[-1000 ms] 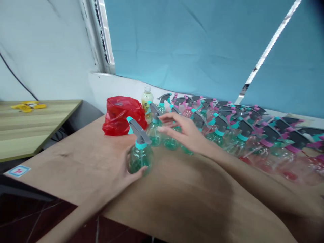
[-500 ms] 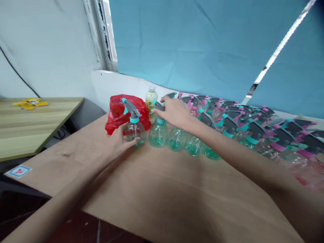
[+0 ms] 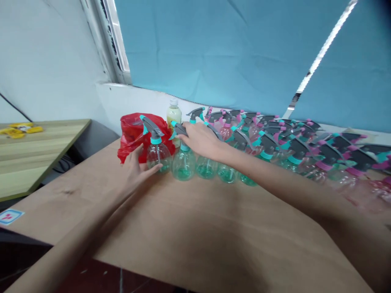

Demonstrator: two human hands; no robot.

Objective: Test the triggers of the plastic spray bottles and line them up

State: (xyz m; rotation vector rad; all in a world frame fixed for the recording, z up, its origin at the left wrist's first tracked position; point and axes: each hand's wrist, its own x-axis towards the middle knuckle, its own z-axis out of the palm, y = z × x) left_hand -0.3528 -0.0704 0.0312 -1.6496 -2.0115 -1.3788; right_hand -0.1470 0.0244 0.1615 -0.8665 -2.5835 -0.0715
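My left hand is beside the leftmost spray bottle, its thumb stretched across the front and its fingers apart at the left side. That bottle stands upright, clear and round, with a grey trigger head and teal collar. My right hand closes on the grey head of the second spray bottle, which also stands upright. Some of its fingers are hidden behind the hand. More green-tinted bottles continue the front row beneath my right forearm.
Behind the left bottle lies a red plastic bag, with a pale yellow drink bottle nearby. Several pink and teal spray bottles crowd the right side of the wooden table. A side table holds yellow items.
The view has shifted slightly, moving the scene left. My left fingers have loosened from the leftmost bottle. My right index finger has come down onto the second bottle's head.
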